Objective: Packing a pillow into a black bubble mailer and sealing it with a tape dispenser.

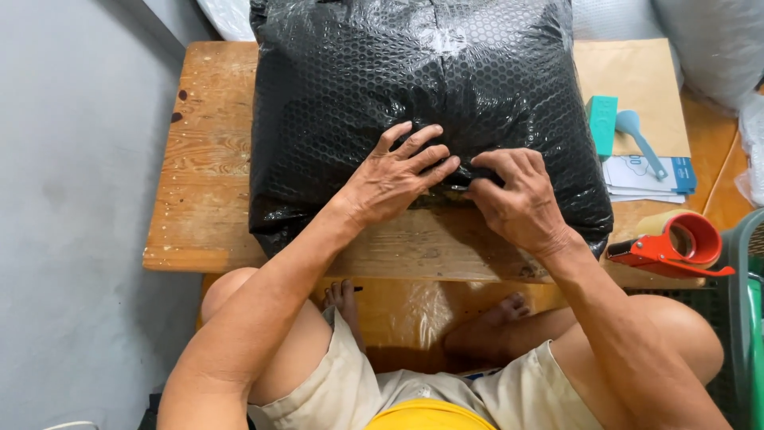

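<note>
Two hands meet at the near edge of a big black bubble-wrapped parcel (422, 111) that covers most of the wooden tabletop (207, 159). Furthest left of them is bare wood, with nothing to catch the parcel if it slides that way.

The left hand (394, 175) lies flat on the wrap, fingers spread and pressing down. Touching its fingertips, the right hand (517, 199) has its fingers curled, pinching a fold of the black film at the seam; what lies under those fingers I cannot tell.

The wrap is glossy and slack, so the pinched fold could slip free if the left hand's pressure eases. A hard tug could also tear the thin film or burst bubbles along the seam. The parcel overhangs little, but a strong pull toward the body might drag it off the near edge.

Right of the right hand sit a teal box (602, 123), a pale blue scoop-like tool (641, 139), some paper slips (645, 177) and a red tape dispenser (676, 247). The dispenser lies at the tabletop's corner, and an elbow swing could knock it off.
</note>
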